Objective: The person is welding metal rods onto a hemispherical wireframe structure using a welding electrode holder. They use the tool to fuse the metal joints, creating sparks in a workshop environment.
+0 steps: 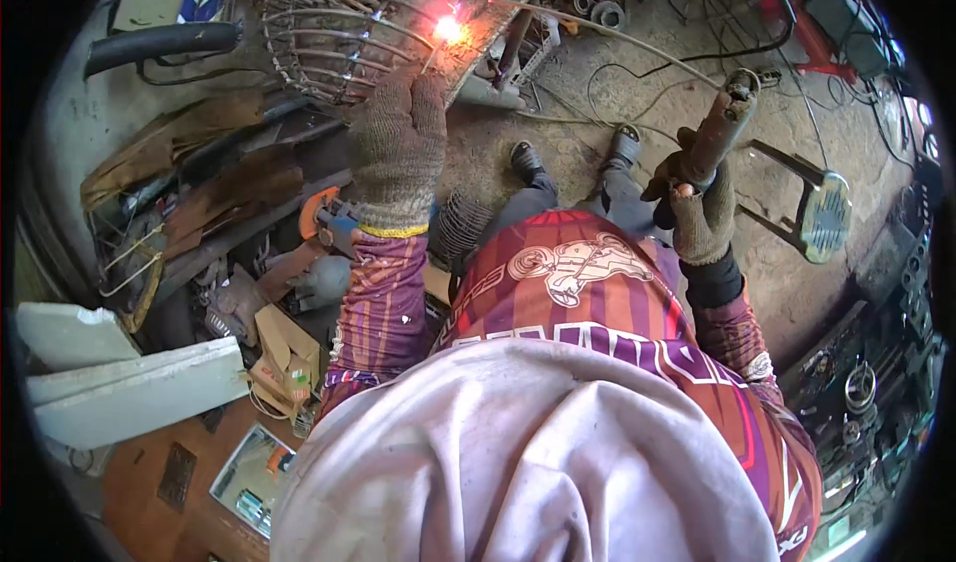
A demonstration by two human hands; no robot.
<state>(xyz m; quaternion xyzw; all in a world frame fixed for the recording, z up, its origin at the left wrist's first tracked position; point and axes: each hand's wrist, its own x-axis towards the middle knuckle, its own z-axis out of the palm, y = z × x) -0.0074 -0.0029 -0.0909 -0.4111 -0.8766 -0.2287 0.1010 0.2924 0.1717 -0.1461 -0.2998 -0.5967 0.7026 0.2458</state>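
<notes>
My right hand (705, 204), in a worn knit glove with some fingertips bare, is closed around a welding electrode holder (719, 134). From its jaws a long thin electrode (617, 36) reaches left, its tip glowing red just right of a bright, glowing weld spot (450, 30). That spot lies on the edge of a flat metal plate (490, 26) beside a round cage of bent metal rods (334, 34). My left hand (400, 134), gloved too, is closed on a thin metal rod (431, 58) just below the glow; its fingertips are partly hidden.
Cables (647, 72) wind across the concrete floor. A stool-like metal frame (822, 214) stands right, near a red-and-dark machine (846, 24). Left are an angle grinder (324, 214), white boards (139, 388) and scrap. Tools (861, 388) crowd the lower right.
</notes>
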